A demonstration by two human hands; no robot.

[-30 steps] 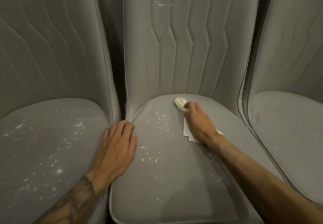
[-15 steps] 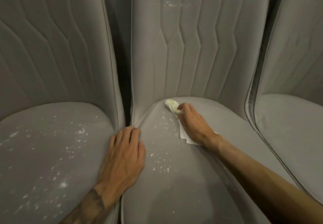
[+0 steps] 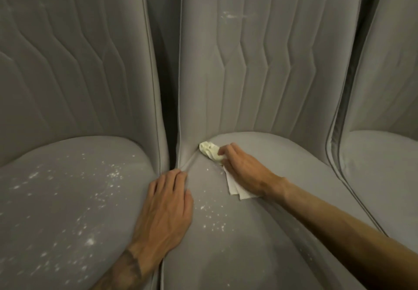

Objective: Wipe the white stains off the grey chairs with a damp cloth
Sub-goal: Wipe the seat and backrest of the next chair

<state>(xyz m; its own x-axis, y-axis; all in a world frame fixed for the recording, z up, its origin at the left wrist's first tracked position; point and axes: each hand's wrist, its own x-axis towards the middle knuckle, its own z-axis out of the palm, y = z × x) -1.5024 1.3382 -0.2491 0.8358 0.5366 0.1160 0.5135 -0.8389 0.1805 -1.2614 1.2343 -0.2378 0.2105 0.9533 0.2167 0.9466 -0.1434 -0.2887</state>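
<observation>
1. Right hand [image 3: 244,172], fingers curled, grips the cloth [image 3: 210,151] at the middle seat's [image 3: 260,255] back-left corner.
2. Left hand [image 3: 167,208] rests flat, holding nothing.
3. Left to wipe: specks [image 3: 212,219] here, left seat [image 3: 56,199], backrest smear [image 3: 233,15].
4. Right seat [image 3: 380,176] seems clean, though dim.

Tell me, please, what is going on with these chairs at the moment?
A person is cleaning white stains off grey chairs. The right hand holds a pale cloth against the back of the middle chair seat, close to the crease under the backrest. The left hand rests flat on that seat's left edge. White specks lie on the seat between the hands, a smear marks its backrest, and the left chair seat is speckled and not yet wiped.
</observation>
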